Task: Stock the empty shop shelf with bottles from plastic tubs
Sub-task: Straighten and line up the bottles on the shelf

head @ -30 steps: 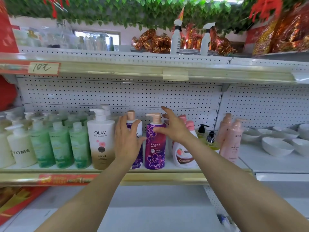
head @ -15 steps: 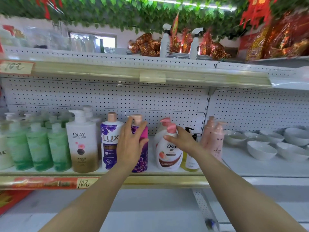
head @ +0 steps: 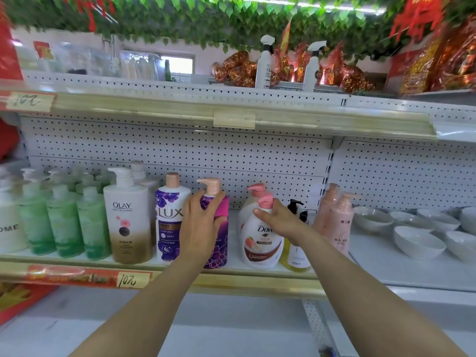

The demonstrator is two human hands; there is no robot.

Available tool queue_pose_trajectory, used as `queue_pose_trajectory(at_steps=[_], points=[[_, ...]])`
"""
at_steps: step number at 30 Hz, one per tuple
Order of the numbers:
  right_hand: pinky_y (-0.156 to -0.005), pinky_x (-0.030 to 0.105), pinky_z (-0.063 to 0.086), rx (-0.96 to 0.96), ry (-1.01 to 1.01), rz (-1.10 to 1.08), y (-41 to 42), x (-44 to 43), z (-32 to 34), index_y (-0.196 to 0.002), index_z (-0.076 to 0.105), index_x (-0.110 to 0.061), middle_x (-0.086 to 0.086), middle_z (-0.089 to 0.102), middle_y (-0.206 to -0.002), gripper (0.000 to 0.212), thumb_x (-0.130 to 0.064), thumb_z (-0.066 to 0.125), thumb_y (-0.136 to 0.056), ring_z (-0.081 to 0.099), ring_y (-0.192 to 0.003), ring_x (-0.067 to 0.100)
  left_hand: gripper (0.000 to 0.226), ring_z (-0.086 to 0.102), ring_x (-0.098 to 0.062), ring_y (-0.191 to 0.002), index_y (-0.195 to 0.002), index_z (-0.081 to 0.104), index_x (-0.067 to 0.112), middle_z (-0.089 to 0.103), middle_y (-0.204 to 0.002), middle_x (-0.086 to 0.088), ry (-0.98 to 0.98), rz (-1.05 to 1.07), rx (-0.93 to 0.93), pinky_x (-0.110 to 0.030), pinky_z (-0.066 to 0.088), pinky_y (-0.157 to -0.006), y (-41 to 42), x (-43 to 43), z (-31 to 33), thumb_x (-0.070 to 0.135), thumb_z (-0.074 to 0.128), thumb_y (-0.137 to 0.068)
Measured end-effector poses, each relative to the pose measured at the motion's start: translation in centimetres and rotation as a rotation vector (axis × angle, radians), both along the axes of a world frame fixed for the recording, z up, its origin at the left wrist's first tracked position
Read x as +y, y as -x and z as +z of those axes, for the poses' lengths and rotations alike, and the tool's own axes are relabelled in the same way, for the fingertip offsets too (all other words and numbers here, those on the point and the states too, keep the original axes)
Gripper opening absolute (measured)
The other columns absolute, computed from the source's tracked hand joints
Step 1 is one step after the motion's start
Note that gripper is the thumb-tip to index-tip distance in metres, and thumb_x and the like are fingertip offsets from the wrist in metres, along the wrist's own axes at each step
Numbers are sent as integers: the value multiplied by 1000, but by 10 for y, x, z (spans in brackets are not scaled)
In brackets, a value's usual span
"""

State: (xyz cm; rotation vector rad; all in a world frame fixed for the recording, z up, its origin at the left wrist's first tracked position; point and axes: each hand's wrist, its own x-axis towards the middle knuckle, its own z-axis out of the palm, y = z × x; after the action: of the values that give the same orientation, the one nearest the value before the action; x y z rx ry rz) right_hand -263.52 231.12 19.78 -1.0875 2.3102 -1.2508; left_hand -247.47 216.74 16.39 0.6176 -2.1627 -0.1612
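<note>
On the shop shelf (head: 257,281) stands a row of pump bottles. My left hand (head: 200,224) grips a purple and magenta flowered bottle (head: 219,247) from the front, thumb on its right side. It stands upright just right of a purple LUX bottle (head: 168,219). My right hand (head: 279,218) holds the neck of a white Dove bottle (head: 260,243) just under its pink pump. A second pink-pump bottle stands right behind the Dove one. A gap separates the flowered bottle and the Dove bottle.
A white Olay bottle (head: 128,217) and several green bottles (head: 64,222) fill the shelf's left. A yellow bottle (head: 296,253) and pink bottles (head: 340,222) stand to the right, then white bowls (head: 418,243). The upper shelf (head: 231,113) overhangs closely.
A second ago my left hand was on the LUX bottle and my right on the flowered bottle's pump. Each has moved one bottle to the right.
</note>
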Motion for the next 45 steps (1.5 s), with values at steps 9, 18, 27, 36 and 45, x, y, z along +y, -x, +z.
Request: queue_pose_trajectory(at_steps=[9,18,27,36,45], points=[[-95,31,41,-36,42,18,-8,-7,-1,-141,39,-19,-9,45,-129,53,-46,55,-98,44,-123,16,61,30,-34,-134,-145,43,31,35,-146,-15,5,2,8,-46,43,-102,1,1,-3,26,68,-90],[-111,42,38,40,28,-10,-23,-18,-2,-131,41,-23,-6,47,-130,42,-45,54,-98,43,-129,17,57,34,-35,-130,-142,47,29,39,-142,-16,8,-21,22,-48,43,-101,0,-2,-3,26,68,-89],[-100,35,39,74,-26,-61,-32,-17,1,-141,33,-11,3,47,-133,58,-46,52,-99,45,-127,23,58,32,-37,-132,-138,52,28,39,-144,-16,-52,-67,65,-50,41,-103,3,1,-2,15,72,-85],[-99,37,45,96,96,-99,-41,-2,-2,-137,46,-15,2,58,-129,56,-44,64,-93,54,-125,23,63,23,-36,-141,-145,43,30,25,-154,-15,-47,-54,44,-52,40,-108,0,4,-4,22,70,-88],[-95,28,53,217,359,-498,-23,56,2,-148,40,-17,-3,55,-135,80,-43,75,-81,55,-117,3,73,9,-38,-149,-150,37,30,12,-160,-25,56,-194,86,-51,21,-119,9,45,-28,27,71,-85]])
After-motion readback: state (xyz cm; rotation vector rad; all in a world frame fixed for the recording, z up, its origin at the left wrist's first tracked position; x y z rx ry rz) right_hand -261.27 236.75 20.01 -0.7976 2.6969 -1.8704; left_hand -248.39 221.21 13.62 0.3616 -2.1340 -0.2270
